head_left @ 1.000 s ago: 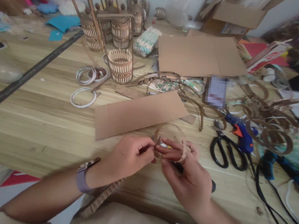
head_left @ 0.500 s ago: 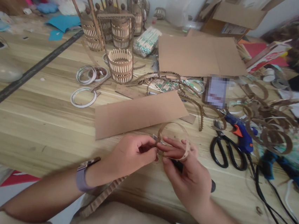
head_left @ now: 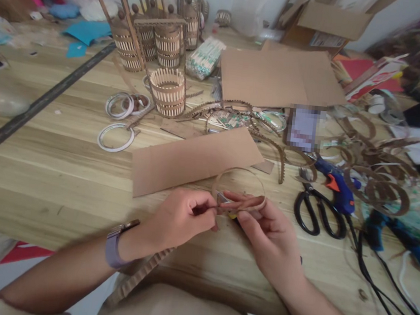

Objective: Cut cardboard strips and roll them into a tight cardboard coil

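Note:
Near the table's front edge, my left hand [head_left: 182,216] pinches the end of a thin brown cardboard strip [head_left: 255,205]. My right hand [head_left: 274,238] holds the same strip between thumb and fingers, and the strip bends in a loop by the fingertips. A thin curved band rises behind the fingers. Under my right hand a small tool with a metal tip [head_left: 223,198] shows in part; the rest is hidden. A corrugated strip [head_left: 142,275] hangs below my left wrist. Just beyond my hands lies a flat cardboard rectangle [head_left: 195,161].
Black-handled scissors [head_left: 307,211], a blue glue gun [head_left: 337,187], and curled strips [head_left: 379,178] lie at the right. Farther back stand slatted baskets [head_left: 167,91] with frames, and a cardboard sheet [head_left: 277,77]. Tape rolls [head_left: 115,137] sit left of centre. Cables run at lower right.
My right thumb has moved up onto the strip and the right fingers have curled in. The strip's loop now lies flatter beside the fingertips. My left hand has barely shifted.

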`<state>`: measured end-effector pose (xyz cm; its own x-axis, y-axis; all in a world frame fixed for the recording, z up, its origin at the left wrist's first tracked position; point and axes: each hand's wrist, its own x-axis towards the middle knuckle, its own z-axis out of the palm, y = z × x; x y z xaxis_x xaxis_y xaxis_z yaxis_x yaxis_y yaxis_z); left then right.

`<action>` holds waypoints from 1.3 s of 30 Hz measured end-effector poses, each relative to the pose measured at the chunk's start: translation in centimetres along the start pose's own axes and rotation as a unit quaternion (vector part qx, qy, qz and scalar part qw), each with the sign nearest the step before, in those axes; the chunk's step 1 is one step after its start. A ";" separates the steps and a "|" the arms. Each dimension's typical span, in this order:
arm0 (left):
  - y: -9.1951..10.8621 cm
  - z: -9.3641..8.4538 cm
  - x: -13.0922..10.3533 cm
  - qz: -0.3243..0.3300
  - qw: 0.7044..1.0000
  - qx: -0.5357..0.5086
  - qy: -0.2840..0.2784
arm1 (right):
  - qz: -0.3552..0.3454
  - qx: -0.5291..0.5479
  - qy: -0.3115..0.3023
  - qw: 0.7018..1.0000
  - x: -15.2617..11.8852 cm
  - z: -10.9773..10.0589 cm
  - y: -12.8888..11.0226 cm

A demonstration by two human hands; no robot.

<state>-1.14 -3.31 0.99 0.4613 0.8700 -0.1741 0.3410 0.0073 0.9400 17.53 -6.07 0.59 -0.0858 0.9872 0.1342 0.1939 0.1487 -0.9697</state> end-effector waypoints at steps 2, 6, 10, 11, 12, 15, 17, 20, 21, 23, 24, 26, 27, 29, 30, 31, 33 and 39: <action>-0.1 -0.1 0.0 -0.005 1.000 -0.002 -0.010 | 0.010 0.017 -0.004 1.000 0.2 -0.1 -0.1; -0.3 -0.3 -0.1 -0.017 0.999 -0.021 -0.029 | 0.011 0.009 -0.004 1.000 0.2 -0.2 0.2; -0.6 -0.2 0.1 -0.015 0.999 -0.034 -0.039 | -0.035 -0.054 0.006 0.998 0.0 -0.1 0.4; -0.6 -0.1 0.1 -0.011 0.999 -0.036 -0.035 | -0.055 -0.080 0.011 0.995 -0.2 -0.1 0.5; -0.6 0.0 0.2 -0.009 0.999 -0.038 -0.032 | -0.077 -0.108 0.014 0.991 -0.3 0.0 0.5; -0.6 0.1 0.2 -0.009 0.999 -0.041 -0.032 | -0.140 -0.187 0.009 0.972 -0.7 0.3 0.7; -0.6 0.1 0.2 -0.009 0.999 -0.040 -0.034 | -0.165 -0.222 0.001 0.961 -0.8 0.4 0.7; -0.5 0.1 0.2 -0.007 0.999 -0.034 -0.032 | -0.176 -0.243 -0.001 0.954 -0.8 0.4 0.8; -0.4 0.1 0.2 -0.007 0.999 -0.034 -0.033 | -0.179 -0.246 0.000 0.953 -0.8 0.4 0.8; -0.2 0.0 0.3 -0.011 0.998 -0.054 -0.036 | -0.189 -0.253 0.003 0.949 -0.8 0.4 0.7; -0.1 0.0 0.3 -0.016 0.996 -0.076 -0.039 | -0.194 -0.258 0.005 0.946 -0.8 0.4 0.7; 0.1 -0.1 0.5 -0.030 0.990 -0.131 -0.046 | -0.200 -0.271 0.006 0.941 -0.7 0.4 0.7; 0.1 -0.1 0.5 -0.039 0.986 -0.155 -0.051 | -0.203 -0.277 0.005 0.939 -0.7 0.4 0.6; 0.2 -0.2 0.6 -0.050 0.979 -0.188 -0.058 | -0.210 -0.282 0.002 0.936 -0.7 0.5 0.6; 0.2 -0.2 0.7 -0.055 0.977 -0.199 -0.060 | -0.214 -0.284 0.003 0.935 -0.7 0.5 0.6; 0.2 -0.2 0.7 -0.059 0.974 -0.209 -0.060 | -0.220 -0.284 0.003 0.933 -0.7 0.5 0.6; 0.1 -0.2 0.7 -0.071 0.970 -0.227 -0.058 | -0.224 -0.283 0.003 0.932 -0.7 0.5 0.6; -0.1 -0.2 0.8 -0.084 0.961 -0.256 -0.060 | -0.217 -0.275 0.001 0.937 -0.8 0.5 0.5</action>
<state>-0.92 -2.50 0.82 0.5360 0.7726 -0.3403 -0.0137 0.4110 0.9115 17.21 -6.79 -0.07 -0.2715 0.8271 0.4922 0.6154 0.5424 -0.5719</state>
